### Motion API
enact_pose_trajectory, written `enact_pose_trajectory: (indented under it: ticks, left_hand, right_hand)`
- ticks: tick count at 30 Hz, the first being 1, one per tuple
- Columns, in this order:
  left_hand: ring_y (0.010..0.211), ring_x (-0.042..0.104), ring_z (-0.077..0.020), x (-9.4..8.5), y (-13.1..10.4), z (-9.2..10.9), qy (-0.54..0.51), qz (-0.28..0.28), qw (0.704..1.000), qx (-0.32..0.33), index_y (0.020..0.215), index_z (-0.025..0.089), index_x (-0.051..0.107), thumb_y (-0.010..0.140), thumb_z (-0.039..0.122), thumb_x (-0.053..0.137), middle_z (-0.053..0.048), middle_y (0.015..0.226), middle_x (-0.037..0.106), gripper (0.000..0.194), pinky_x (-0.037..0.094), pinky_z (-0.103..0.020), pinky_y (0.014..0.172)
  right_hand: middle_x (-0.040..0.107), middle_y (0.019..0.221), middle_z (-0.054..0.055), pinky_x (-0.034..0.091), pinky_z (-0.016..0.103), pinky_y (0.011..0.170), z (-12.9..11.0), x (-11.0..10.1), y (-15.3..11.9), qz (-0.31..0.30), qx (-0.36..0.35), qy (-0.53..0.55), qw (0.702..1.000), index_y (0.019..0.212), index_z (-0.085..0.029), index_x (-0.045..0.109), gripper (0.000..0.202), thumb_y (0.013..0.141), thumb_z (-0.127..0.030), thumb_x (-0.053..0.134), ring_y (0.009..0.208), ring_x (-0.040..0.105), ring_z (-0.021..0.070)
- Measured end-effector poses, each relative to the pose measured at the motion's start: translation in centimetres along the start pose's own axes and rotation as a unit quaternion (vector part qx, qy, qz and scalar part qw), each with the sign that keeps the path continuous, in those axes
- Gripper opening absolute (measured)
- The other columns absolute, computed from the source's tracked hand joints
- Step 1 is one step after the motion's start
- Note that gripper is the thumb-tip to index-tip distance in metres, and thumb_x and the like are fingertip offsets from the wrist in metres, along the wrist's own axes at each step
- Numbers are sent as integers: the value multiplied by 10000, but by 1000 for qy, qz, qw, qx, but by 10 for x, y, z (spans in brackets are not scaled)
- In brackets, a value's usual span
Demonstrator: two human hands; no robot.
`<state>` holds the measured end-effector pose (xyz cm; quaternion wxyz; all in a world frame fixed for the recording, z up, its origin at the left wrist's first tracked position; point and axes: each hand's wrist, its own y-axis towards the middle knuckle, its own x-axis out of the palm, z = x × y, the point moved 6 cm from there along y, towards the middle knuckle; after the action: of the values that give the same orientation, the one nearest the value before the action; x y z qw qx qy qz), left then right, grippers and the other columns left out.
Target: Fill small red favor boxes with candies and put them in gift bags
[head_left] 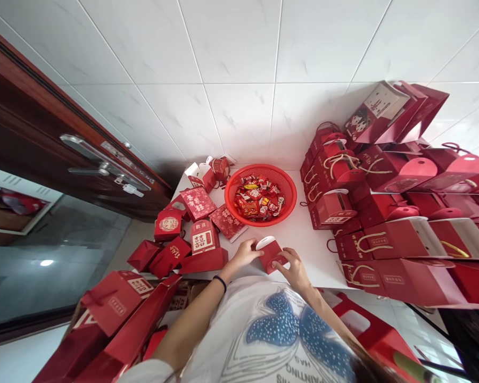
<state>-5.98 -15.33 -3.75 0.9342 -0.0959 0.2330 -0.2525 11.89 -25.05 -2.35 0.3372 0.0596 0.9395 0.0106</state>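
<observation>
A small red gift box [270, 254] with a white rounded flap is held between my two hands, close to the table's front edge. My left hand [246, 254] pinches its left side near the white flap. On the right side, the fingers of my right hand [294, 267] grip the box, with the thumb on its front face. Just beyond my hands stands a red plastic basket [228, 205] holding many wrapped candies [259, 197]. The inside of the box is hidden from view.
Red gift boxes [203, 239] and flat red packets [198, 202] crowd the table's left side. Stacked red gift bags and boxes [407, 234] fill the right. More red boxes [120, 303] stand low at the left, near a brown door [32, 111]. A tiled wall [239, 122] closes the back.
</observation>
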Motion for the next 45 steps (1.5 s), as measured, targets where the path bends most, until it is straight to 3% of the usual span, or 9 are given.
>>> enact_pose_trajectory:
  ticks: [5,9,14,18,23,27,35,40,45]
  left_hand:
    - [904,653,-194,-1,-9,13,5,5,994,108,923,173,692,740,124,654,-46,952,709,193,525,-318,846]
    - [1052,633,-230,8,-20,27,49,-39,981,183,1029,192,708,731,145,709,-82,1107,676,301,497,-388,986]
    - [1106,612,-255,12,-30,28,98,-56,979,168,1197,233,654,748,276,775,-79,1159,639,466,484,-419,1016]
    - [1103,608,-272,14,-25,30,152,-69,972,165,1262,240,614,766,312,783,-88,1179,624,529,490,-418,987]
    - [1126,569,-324,15,-10,45,273,1,946,176,1332,243,572,851,306,692,-123,1206,599,499,415,-518,1035]
    - [1122,555,-341,27,-3,52,349,14,920,180,1328,186,560,877,200,598,-161,1196,589,453,373,-556,1048]
    - [1180,538,-343,36,-4,44,378,42,908,177,1308,186,558,936,229,508,-177,1280,560,377,356,-583,1069]
    - [1275,484,-350,35,-6,43,370,57,909,183,1319,201,553,939,216,502,-175,1308,550,384,313,-615,1108]
    - [1234,515,-342,33,-6,42,370,43,910,182,1348,203,538,944,209,486,-168,1285,562,408,361,-620,1074]
  right_hand:
    - [671,1053,111,569,370,865,3,3,3,5,4,23,1000,966,-207,679,196,861,-371,661,995,677,245]
    - [663,1073,109,590,371,746,10,7,2,44,28,3,999,1119,-195,607,348,852,-414,652,833,690,222]
    - [669,1111,149,595,404,757,19,13,-4,45,56,-18,997,1176,-191,593,395,877,-449,613,919,701,270]
    - [663,1136,167,591,422,793,15,10,-4,66,50,-16,996,1238,-181,566,392,928,-420,535,947,696,272]
    - [576,1316,193,528,495,971,4,7,3,91,-12,-47,995,1440,-187,399,576,922,-390,548,1216,589,314]
    - [502,1401,233,500,536,977,2,13,12,74,-30,-119,990,1502,-173,327,696,890,-375,588,1294,514,364]
    - [488,1437,255,404,555,1020,-14,28,26,24,-59,-251,966,1488,-179,417,731,814,-294,676,1252,514,387]
    - [476,1455,280,366,597,1027,-14,32,27,22,-44,-261,964,1480,-180,432,680,847,-286,658,1257,507,406]
    - [468,1465,273,343,628,1034,-16,32,26,32,-31,-273,961,1477,-191,441,658,856,-290,637,1286,475,418]
